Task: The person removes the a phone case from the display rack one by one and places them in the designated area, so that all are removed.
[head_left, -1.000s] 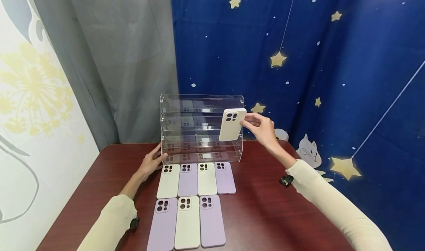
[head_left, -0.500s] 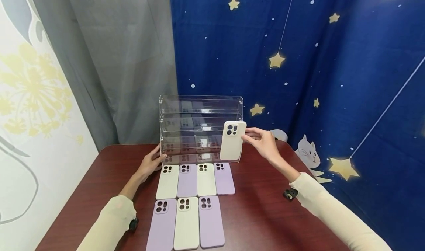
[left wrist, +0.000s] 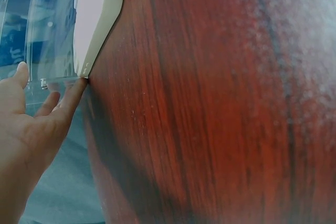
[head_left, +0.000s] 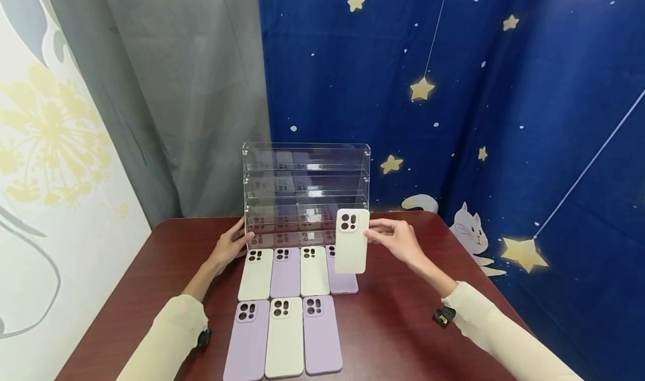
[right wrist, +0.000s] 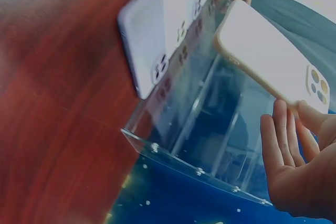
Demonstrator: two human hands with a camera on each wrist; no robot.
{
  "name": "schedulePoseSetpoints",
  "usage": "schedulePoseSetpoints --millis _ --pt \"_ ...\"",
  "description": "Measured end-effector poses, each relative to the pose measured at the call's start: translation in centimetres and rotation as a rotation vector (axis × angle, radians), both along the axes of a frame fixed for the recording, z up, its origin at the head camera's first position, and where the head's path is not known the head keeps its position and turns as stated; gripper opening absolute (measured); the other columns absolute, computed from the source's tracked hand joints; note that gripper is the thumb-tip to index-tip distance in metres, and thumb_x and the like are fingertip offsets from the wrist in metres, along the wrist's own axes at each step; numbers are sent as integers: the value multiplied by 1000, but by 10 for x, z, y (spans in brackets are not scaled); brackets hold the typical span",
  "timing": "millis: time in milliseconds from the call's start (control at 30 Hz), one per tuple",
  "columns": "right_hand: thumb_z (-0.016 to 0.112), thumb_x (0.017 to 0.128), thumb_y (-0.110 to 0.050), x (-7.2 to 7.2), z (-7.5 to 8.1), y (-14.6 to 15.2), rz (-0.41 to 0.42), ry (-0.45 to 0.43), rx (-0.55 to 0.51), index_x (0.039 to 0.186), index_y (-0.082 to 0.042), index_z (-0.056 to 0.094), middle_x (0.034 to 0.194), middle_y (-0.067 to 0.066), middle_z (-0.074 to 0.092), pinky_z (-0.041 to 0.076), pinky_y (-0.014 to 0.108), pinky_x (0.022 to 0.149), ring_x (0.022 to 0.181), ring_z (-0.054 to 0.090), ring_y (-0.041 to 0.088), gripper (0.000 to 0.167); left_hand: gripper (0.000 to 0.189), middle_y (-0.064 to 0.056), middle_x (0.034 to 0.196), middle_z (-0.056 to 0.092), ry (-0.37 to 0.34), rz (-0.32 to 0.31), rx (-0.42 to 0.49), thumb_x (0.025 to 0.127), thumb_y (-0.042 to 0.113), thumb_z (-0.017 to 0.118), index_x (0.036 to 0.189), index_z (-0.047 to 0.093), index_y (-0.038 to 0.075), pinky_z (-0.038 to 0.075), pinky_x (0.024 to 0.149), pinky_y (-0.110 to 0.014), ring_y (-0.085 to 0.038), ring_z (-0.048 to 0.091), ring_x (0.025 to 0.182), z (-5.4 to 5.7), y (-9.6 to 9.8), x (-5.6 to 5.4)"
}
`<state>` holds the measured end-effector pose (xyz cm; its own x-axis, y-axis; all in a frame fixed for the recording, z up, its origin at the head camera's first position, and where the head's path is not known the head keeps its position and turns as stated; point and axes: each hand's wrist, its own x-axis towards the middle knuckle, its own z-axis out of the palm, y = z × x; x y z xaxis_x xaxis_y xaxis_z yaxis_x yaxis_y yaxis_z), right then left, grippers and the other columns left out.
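Note:
Between thumb and fingers, my right hand (head_left: 400, 239) pinches the edge of a cream phone case (head_left: 350, 249) and keeps it upright in the air. The case hangs before the lower right of a clear acrylic tiered stand (head_left: 306, 171), partly covering a purple phone case (head_left: 344, 280). The right wrist view also shows the held case (right wrist: 268, 51). My left hand (head_left: 229, 248) touches the stand's lower left side with fairly straight fingers; in the left wrist view its fingertip meets the corner near a cream phone case (left wrist: 97, 19).
More cream and purple phone cases lie in two rows on the dark red table (head_left: 403, 325), before the stand. Behind the table hang a grey curtain (head_left: 201, 90) and a blue starry curtain (head_left: 363, 79). A patterned white panel (head_left: 50, 202) borders the left.
My right hand has lowered the cream phone case from the stand's upper tiers to in front of its base, over the rightmost purple case. My left hand stays at the stand's side.

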<state>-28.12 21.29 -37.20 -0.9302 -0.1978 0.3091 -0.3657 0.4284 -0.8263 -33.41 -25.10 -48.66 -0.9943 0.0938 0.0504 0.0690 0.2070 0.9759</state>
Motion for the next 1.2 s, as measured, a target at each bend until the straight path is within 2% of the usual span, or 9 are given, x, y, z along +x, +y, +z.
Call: schedulePoseSetpoints --millis 167,367,467,600,733,1000,1200 --pt "85 90 -19 8 -18 1 31 -59 -36 115 -2 78 94 13 80 65 42 78 88 77 39 31 77 -30 161 36 2 6 -6 107 27 61 168 14 28 46 108 -61 -47 45 142 1 1 0" --pt "83 90 -12 19 -40 3 44 -100 -30 124 2 73 96 16 79 65 31 72 87 77 41 38 75 -29 161 36 -6 1 6 109 22 59 168 14 30 46 108 -61 -47 45 142 1 3 -1" --pt "82 91 -10 24 -48 5 51 -114 -28 129 4 70 97 17 79 65 36 72 85 77 40 43 76 -29 161 37 -7 1 7 108 25 60 168 13 30 46 108 -60 -46 45 142 1 3 -1" --pt "82 91 -9 32 -58 8 69 -146 -31 131 5 67 97 19 78 65 47 75 84 77 40 46 77 -29 161 36 -2 0 4 108 27 61 168 13 30 46 108 -60 -46 45 142 0 2 -2" --pt "81 91 -7 40 -68 9 88 -196 -38 133 8 65 96 21 78 64 51 75 81 77 39 47 77 -30 161 35 5 -3 -1 108 25 60 168 13 28 45 108 -62 -47 44 142 0 1 -2" --pt "81 91 -6 48 -79 12 140 -258 -3 138 8 61 92 19 78 65 46 72 79 77 40 53 75 -31 160 35 -3 -1 9 110 18 57 169 12 27 45 108 -63 -48 44 142 0 1 0" --pt "80 91 -3 52 -84 13 220 -323 45 146 6 55 87 17 78 66 44 68 74 77 37 61 76 -30 162 34 -6 6 -5 109 24 59 168 12 29 45 109 -61 -47 44 143 0 1 1"
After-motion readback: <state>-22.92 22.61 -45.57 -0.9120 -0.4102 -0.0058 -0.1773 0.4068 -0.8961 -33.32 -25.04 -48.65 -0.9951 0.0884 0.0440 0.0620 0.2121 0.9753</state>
